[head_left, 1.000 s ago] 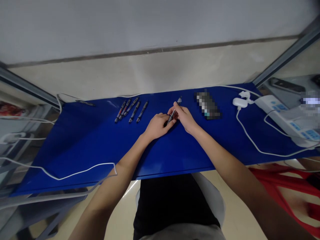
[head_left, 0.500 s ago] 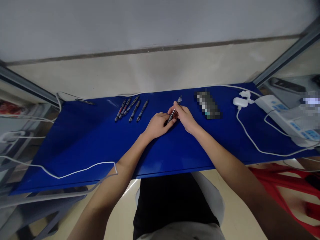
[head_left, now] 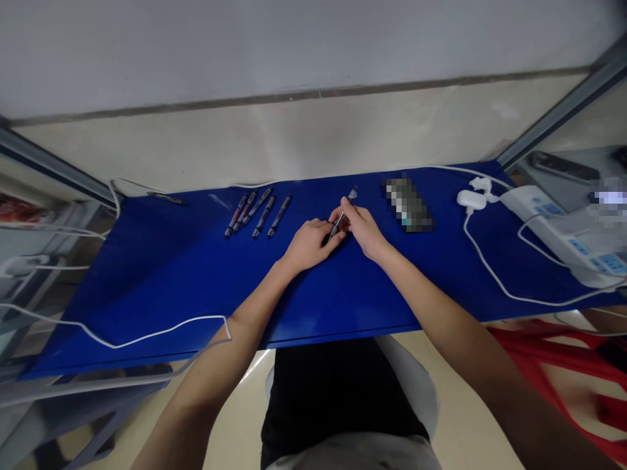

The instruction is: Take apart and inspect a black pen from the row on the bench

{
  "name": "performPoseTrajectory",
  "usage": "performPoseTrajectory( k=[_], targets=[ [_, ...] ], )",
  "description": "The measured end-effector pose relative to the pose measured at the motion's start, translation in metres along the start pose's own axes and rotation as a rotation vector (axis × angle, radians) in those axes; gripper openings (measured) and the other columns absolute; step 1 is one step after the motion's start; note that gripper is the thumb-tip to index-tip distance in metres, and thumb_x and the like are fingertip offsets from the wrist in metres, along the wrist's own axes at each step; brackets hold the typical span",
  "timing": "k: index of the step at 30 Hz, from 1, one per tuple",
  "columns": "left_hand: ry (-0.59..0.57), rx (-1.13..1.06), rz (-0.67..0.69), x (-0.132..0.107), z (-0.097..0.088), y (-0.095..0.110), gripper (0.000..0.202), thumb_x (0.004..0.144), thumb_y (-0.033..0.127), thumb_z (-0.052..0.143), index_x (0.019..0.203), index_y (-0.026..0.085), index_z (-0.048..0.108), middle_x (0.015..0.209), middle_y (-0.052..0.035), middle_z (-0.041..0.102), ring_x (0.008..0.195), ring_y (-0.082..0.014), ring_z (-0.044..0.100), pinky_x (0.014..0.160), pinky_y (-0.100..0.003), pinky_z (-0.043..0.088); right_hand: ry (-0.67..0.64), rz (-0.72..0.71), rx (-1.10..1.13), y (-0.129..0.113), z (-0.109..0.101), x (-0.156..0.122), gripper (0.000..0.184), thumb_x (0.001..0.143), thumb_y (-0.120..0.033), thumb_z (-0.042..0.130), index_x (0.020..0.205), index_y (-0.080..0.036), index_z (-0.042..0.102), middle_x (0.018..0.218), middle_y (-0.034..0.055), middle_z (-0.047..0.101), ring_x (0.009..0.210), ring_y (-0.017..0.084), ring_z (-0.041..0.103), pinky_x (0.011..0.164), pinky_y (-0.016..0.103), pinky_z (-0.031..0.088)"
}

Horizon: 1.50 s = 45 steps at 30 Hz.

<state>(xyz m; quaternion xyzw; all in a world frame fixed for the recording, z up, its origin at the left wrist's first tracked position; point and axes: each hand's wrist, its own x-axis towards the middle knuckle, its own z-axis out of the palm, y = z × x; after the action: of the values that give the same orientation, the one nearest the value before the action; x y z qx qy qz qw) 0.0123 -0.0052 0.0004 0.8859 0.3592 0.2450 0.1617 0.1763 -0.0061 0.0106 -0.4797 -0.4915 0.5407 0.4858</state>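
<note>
A dark pen (head_left: 336, 226) with a clear end is held in both hands, slanting up to the right just over the blue tabletop (head_left: 196, 281). My right hand (head_left: 360, 227) grips its upper part between thumb and fingers. Round the lower end, my left hand (head_left: 310, 244) is closed, its thumb and fingers partly hiding the tip. To the left of my hands, several similar pens (head_left: 263, 217) lie side by side at a slant, one with a reddish barrel (head_left: 238, 213).
A phone-like dark object (head_left: 407, 205), blurred out, lies right of my hands. Farther right are a white charger (head_left: 471, 200) with its cable and a white power strip (head_left: 563, 238). Another thin pen (head_left: 166, 198) lies at the back left. A white cable (head_left: 147, 335) crosses the front left.
</note>
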Motion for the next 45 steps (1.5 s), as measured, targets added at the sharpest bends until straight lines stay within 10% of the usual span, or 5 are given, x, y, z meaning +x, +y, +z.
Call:
performPoseTrajectory(
  k=[45],
  targets=[
    [-0.017,0.042,-0.003,-0.0007,0.0002,0.0000,0.040,0.105,0.043,0.046,0.074,0.020,0.056,0.073,-0.0040,0.067,0.072,-0.0195,0.059,0.072,-0.036,0.042,-0.048,-0.054,-0.073,0.0029,-0.0018,0.0006,0.061,0.091,-0.076,0.056,0.075,-0.020,0.070,0.067,0.0025,0.061,0.060,0.014,0.054,0.058,0.028,0.044]
  ],
)
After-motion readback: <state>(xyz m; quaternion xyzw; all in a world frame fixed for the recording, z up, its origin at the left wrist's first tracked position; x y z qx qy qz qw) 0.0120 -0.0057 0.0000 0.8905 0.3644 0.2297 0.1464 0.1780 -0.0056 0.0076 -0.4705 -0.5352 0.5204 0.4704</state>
